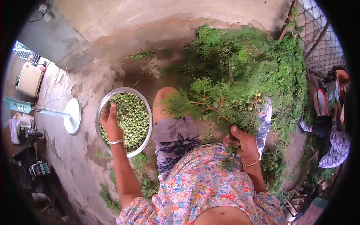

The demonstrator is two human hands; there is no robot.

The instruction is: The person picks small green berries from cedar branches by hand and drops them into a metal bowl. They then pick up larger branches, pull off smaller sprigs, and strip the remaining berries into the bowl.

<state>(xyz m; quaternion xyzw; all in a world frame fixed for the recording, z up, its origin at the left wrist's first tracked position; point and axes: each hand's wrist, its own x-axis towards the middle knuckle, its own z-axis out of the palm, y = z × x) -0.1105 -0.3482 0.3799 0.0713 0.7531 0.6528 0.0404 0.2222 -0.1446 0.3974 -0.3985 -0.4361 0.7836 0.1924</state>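
Observation:
My left hand (110, 123) is over the left side of a round metal basin (149, 129), its fingers extended and slightly apart, with nothing visible in them. Small green cones (131, 116) fill much of the basin. In front of my body, my right hand (245, 144) is closed around the stem of a leafy conifer branch (221, 101). The branch spreads up and left over my lap, with small green cones among its sprays.
A large heap of cut green branches (288, 78) lies ahead and to the right by the wall. The white base of a standing fan (73, 116) is left of the basin. Wire mesh (324, 37) stands at the far right, with another person's purple patterned clothing (335, 150) below it.

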